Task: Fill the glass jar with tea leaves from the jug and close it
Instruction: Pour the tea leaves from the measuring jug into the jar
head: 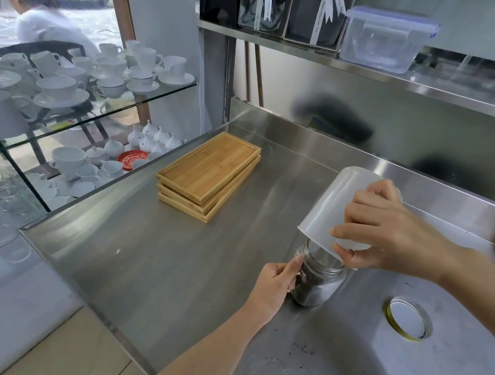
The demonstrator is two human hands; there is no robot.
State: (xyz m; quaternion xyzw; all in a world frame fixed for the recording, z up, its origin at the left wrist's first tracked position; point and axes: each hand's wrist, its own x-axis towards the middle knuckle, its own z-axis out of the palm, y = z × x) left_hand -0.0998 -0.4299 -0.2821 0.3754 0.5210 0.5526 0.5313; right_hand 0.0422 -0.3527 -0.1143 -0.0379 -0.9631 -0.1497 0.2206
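A small glass jar (320,285) stands on the steel counter (173,270), with dark tea leaves in its lower half. My left hand (276,285) grips its left side. My right hand (386,229) holds a translucent white plastic jug (333,206) tipped steeply, bottom up, with its rim over the jar's open mouth. The jar's lid (407,318), gold-rimmed with a white inside, lies upside down on the counter to the right of the jar.
A stack of bamboo trays (208,173) lies at the back left of the counter. Spilled tea crumbs (301,349) dot the steel in front of the jar. Glass shelves of white cups (79,83) stand left. A clear plastic box (382,39) sits on the upper shelf.
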